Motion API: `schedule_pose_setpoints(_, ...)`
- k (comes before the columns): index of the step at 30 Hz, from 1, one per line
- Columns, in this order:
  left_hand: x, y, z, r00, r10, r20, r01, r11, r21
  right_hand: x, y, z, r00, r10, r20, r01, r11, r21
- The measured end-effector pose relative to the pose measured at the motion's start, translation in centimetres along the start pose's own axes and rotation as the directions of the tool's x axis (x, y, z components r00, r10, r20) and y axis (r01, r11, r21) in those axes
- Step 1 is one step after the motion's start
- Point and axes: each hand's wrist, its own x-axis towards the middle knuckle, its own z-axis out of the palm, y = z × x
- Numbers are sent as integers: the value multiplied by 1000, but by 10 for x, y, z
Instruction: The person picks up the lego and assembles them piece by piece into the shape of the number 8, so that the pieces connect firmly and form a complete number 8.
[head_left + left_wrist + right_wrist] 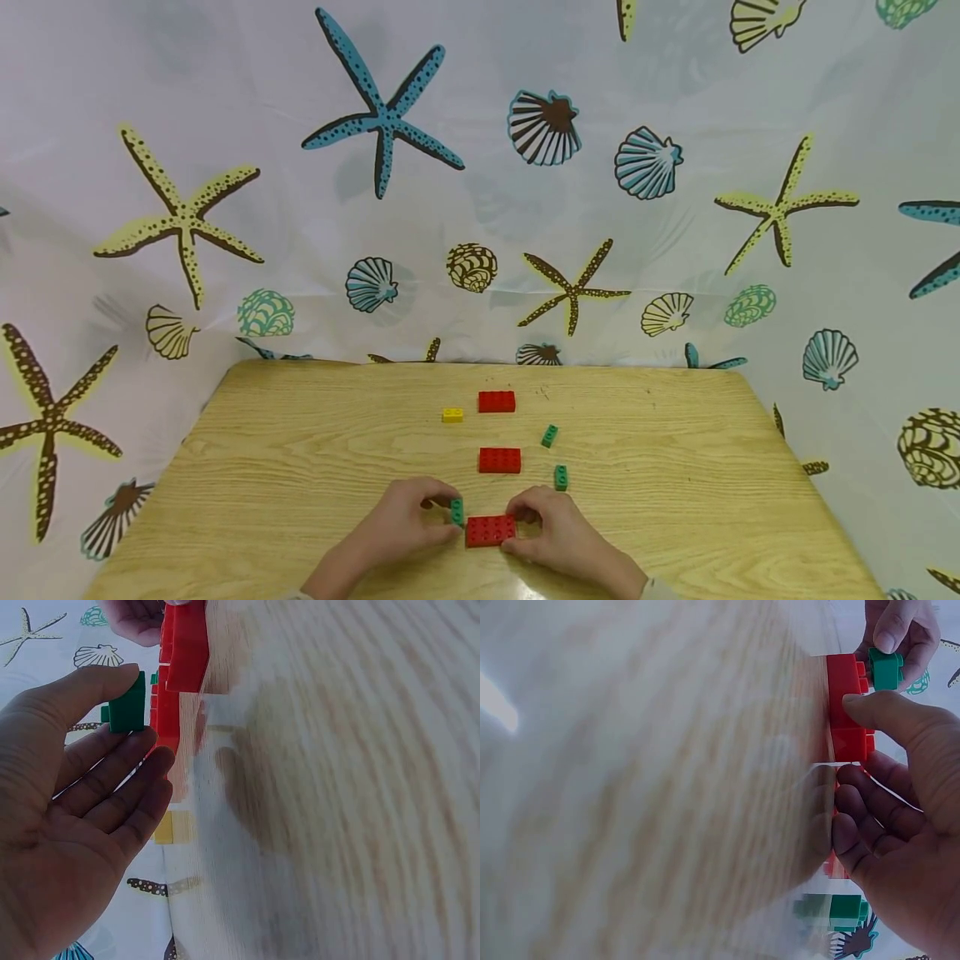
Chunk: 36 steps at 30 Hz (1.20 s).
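- The left hand (405,521) pinches a small green brick (457,511) between thumb and fingertips; the left wrist view shows the thumb on top of this brick (127,705) and the other fingers (112,787) stretched loosely below it.
- The green brick sits just at the left end of a red brick (491,530), level with its top edge; whether the two touch cannot be told.
- The right hand (558,533) grips the red brick at its right end, thumb on the near side, fingers curled round the far side; the right wrist view shows the thumb pressed on the brick (845,712) and the fingers (862,817) curled beside it.
- The red brick lies flat on the wooden table (262,483), between the fingertips of both hands.
- Just beyond the right hand's fingers lies a second green brick (560,477); a third green brick (549,435) lies further off.
- Beyond the fingertips of both hands, a second red brick (499,460) lies on the table, and further away a third red brick (497,402) with a yellow brick (452,414) just to its left.
- A curtain with shells and starfish (382,117) hangs behind the table.
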Motion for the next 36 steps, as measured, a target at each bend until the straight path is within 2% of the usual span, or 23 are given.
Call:
schedule_pose_setpoints(12, 0, 2, 8, 1000, 20, 12, -20, 1000, 9, -1, 0, 0, 1000, -17, -8, 17, 1000, -6)
schedule_pose_setpoints(19, 1, 5, 10, 999, 17, 38, -17, 1000, -7, 0, 1, 0, 999, -34, -15, 34, 999, -5)
schedule_pose_setpoints(36, 3, 6, 14, 998, 51, 45, -51, 999, -2, -1, -1, -2, 999, -47, -25, 47, 999, -15)
